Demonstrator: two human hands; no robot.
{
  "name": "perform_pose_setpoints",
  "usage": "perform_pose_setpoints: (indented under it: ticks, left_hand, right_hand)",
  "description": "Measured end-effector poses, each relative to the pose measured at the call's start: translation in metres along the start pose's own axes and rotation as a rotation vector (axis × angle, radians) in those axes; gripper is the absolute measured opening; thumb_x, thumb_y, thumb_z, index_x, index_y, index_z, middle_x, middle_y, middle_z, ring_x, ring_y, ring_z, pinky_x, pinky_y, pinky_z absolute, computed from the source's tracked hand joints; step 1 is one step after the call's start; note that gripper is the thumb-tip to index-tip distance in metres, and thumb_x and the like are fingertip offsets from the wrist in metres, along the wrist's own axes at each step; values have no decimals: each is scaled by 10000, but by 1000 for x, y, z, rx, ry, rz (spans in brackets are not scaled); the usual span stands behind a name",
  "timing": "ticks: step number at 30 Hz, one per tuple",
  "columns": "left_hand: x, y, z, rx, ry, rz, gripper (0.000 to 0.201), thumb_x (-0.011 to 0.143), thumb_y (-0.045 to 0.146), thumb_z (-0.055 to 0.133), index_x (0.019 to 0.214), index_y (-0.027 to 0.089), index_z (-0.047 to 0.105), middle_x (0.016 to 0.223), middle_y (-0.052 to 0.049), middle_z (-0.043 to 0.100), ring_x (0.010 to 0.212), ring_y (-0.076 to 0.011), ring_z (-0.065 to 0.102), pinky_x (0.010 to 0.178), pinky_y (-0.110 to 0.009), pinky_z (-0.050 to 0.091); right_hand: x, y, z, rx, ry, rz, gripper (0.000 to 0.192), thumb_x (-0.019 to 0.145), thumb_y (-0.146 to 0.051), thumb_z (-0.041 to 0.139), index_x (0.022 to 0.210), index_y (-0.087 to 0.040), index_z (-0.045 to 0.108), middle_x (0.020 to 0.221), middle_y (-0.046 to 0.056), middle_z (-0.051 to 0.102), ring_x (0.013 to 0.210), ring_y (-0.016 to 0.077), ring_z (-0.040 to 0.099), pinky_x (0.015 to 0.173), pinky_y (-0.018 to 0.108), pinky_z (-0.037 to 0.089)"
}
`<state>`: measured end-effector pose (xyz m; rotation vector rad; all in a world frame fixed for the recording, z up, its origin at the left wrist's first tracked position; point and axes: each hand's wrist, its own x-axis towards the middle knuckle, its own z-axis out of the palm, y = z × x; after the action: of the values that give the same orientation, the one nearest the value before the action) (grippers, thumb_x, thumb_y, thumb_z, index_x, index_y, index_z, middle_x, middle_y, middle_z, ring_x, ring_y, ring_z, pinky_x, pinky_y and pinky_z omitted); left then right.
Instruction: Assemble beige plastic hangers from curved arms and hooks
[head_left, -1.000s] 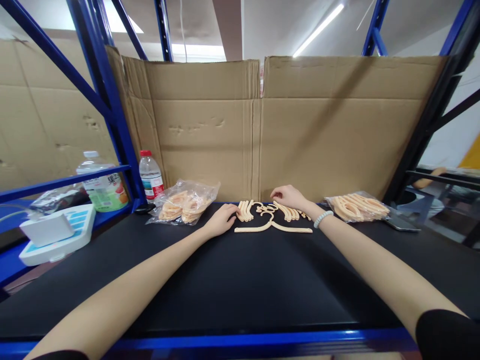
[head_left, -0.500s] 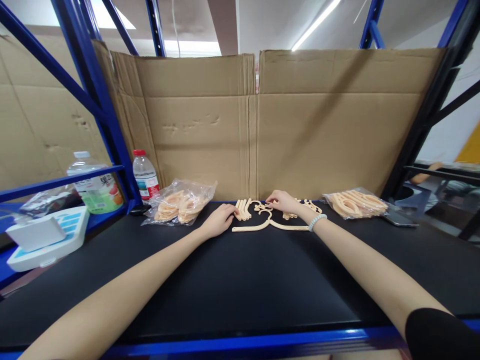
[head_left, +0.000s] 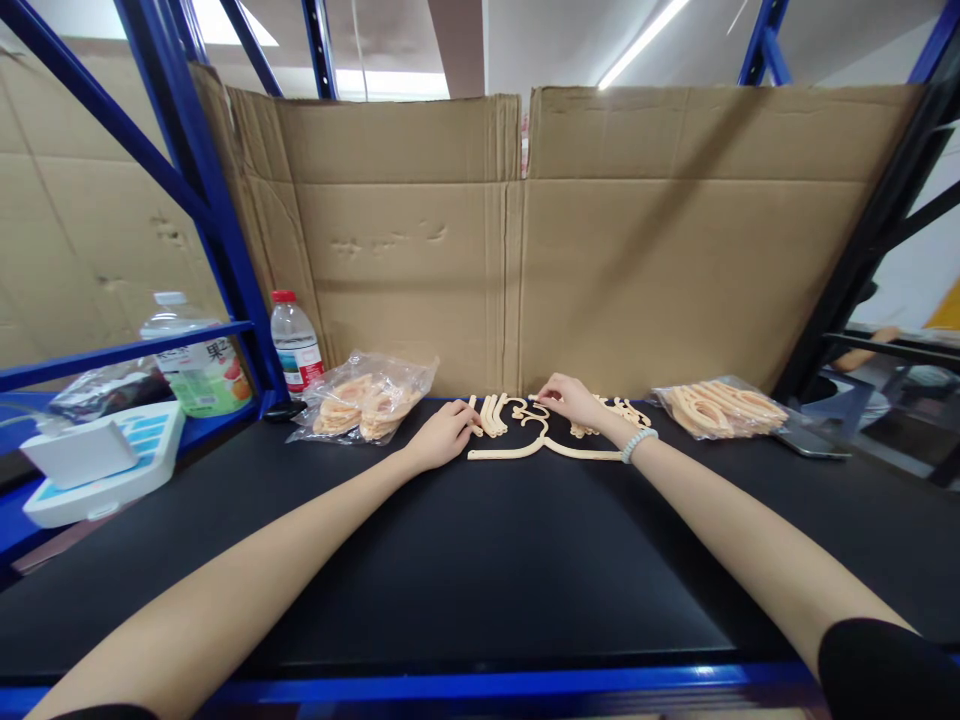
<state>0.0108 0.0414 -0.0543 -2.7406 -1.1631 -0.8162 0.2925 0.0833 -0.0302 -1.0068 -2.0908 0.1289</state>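
Observation:
Beige plastic hanger parts lie at the far middle of the black table. My left hand (head_left: 442, 436) is at the left end of a row of curved hanger arms (head_left: 494, 416), its fingertips closed on the outermost one. Thumb and fingers of my right hand (head_left: 573, 401) pinch a small beige hanger part, mostly hidden, above some hooks (head_left: 517, 411). In front of both hands lies a hanger (head_left: 506, 454) with its two arms spread and its hook pointing away. More beige pieces (head_left: 626, 411) lie behind my right wrist.
Clear bags of beige hanger parts lie left (head_left: 367, 405) and right (head_left: 724, 408), the right one beside a phone (head_left: 814, 443). Bottles (head_left: 295, 345) and a white charger (head_left: 79, 452) are at the left. Cardboard (head_left: 405, 240) walls the back; blue rack posts flank it.
My left fingertips have closed around the outermost curved arm, which now tilts away from the row. My right hand has barely moved. The view has shifted slightly.

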Motion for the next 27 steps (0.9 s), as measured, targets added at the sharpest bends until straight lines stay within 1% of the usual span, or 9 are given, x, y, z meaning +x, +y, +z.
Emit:
perform_pose_setpoints:
  ticks: [5,8,10,13,15,17,22,24,27]
  left_hand:
    - [-1,-5,2,31,0,-53,174,880,160,440,918,200,605,1030,-79,546,983,-225,554,903,-404,455]
    - [1,-6,1,24,-4,-53,176,883,156,423,869,198,592,994,-69,566,961,-223,558,898,-404,445]
    - [2,-5,1,8,-6,-50,191,870,130,405,825,193,579,948,-63,585,939,-222,564,887,-396,442]
    - [4,-3,0,-29,9,-65,188,848,127,406,768,190,563,858,-52,600,874,-221,576,856,-384,449]
    - [4,-2,-1,-59,37,-91,175,839,145,415,749,191,557,815,-46,600,835,-219,580,837,-378,455]
    - [3,0,-2,-89,79,-130,162,833,166,424,736,192,552,776,-42,597,800,-218,585,809,-373,464]
    - [-2,2,-4,-186,197,-260,74,759,159,508,712,198,549,691,-11,589,676,-181,581,716,-334,500]
    - [-4,0,-4,-245,242,-306,79,703,119,535,706,195,555,700,-4,599,682,-172,586,699,-320,512]
    - [-4,-4,-6,-352,323,-378,107,657,83,555,663,188,540,682,6,582,696,-172,585,699,-331,522]
  right_hand:
    - [2,-26,-22,149,364,66,225,861,-370,554,784,-179,644,629,4,577,587,142,514,603,286,418]
    - [-9,-47,-38,264,429,112,262,873,-424,529,842,-177,610,509,-43,516,465,111,475,499,254,401]
    - [-25,-62,-43,380,406,153,277,855,-449,557,850,-176,604,477,-51,520,406,96,457,439,236,385]
    - [-56,-84,-42,707,377,249,277,789,-440,657,866,-179,607,506,-40,572,394,95,488,407,225,391]
    - [-76,-96,-37,804,370,301,265,783,-432,670,854,-185,604,528,-34,594,401,97,513,403,222,394]
    - [-90,-104,-29,846,321,349,261,781,-431,672,850,-189,607,583,-12,632,445,115,568,415,226,407]
    - [-100,-112,-15,955,114,431,247,756,-406,662,870,-189,633,759,57,706,602,187,682,454,240,445]
    - [-99,-113,-14,1025,31,461,243,749,-396,655,866,-184,646,823,76,713,642,205,696,465,243,456]
    - [-100,-114,-16,1074,-28,480,279,778,-437,644,864,-173,669,881,96,707,676,208,698,482,244,468]
